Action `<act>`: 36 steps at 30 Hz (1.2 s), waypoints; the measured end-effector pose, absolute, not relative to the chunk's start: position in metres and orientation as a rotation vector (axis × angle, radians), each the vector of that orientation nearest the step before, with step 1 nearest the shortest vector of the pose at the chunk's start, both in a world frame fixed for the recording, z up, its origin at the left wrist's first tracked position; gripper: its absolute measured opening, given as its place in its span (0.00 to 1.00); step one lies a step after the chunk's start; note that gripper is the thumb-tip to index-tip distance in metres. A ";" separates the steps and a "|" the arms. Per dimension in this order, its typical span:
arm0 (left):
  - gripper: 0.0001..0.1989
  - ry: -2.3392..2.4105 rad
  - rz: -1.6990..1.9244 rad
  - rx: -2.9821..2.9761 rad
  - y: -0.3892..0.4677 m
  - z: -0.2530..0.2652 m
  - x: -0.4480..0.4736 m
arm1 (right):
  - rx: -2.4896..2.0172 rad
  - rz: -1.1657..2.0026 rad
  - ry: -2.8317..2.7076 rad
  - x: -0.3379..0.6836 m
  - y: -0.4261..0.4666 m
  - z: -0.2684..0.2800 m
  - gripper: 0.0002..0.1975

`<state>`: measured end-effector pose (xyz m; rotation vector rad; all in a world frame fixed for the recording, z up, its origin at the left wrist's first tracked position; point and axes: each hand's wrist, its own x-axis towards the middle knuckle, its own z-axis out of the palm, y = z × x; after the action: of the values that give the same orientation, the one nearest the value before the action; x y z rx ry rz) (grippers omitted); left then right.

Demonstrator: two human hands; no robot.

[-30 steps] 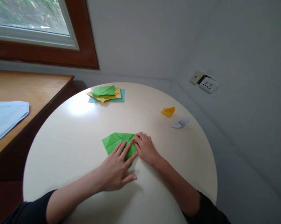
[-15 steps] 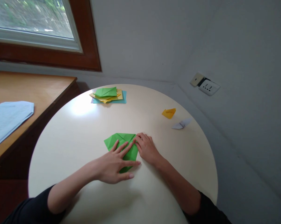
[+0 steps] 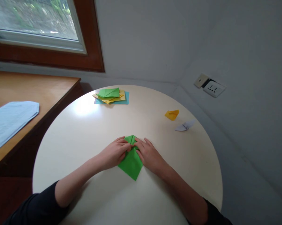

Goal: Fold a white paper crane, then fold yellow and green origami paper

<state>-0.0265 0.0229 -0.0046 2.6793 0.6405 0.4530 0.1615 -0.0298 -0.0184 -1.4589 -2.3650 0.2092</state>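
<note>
A folded sheet of green origami paper (image 3: 132, 165) lies on the round white table (image 3: 89, 200), one corner pointing toward me and another pointing away. My left hand (image 3: 116, 152) is at its left edge, fingers curled in and pinching the paper near the upper folds. From the right, my right hand (image 3: 150, 156) grips the upper right edge with thumb and forefinger, its other fingers partly stretched. The fingertips of both hands nearly meet over the crease near the far corner. My fingers hide part of the folds.
Toward the far edge is a stack of coloured folded papers (image 3: 111, 93), green on top. An orange folded paper (image 3: 172, 115) and a white folded paper (image 3: 185, 126) lie at the right. Left of the table stands a wooden desk (image 3: 54, 86) with pale blue papers (image 3: 16, 117).
The green paper has turned, so a corner now points toward me. My left hand has gone from lying spread on it to pinching its left side. My right hand remains at the right edge.
</note>
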 end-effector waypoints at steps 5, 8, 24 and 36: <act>0.09 0.656 0.439 2.572 0.031 -0.006 -0.032 | -1.433 0.065 -2.331 0.169 -0.024 -0.020 0.11; 0.11 0.694 0.441 2.582 0.037 -0.009 -0.035 | -1.457 0.024 -2.293 0.171 -0.023 -0.020 0.10; 0.10 0.755 0.508 2.608 0.042 -0.016 -0.027 | -1.626 0.033 -2.243 0.152 -0.025 -0.010 0.10; 0.10 0.736 0.573 2.613 0.042 -0.021 -0.026 | -1.484 -0.134 -2.301 0.150 -0.023 -0.013 0.09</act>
<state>-0.0261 0.0417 -0.0211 2.6132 0.7361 0.5729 0.1504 -0.0234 -0.0128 -1.4839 -2.3008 -0.1339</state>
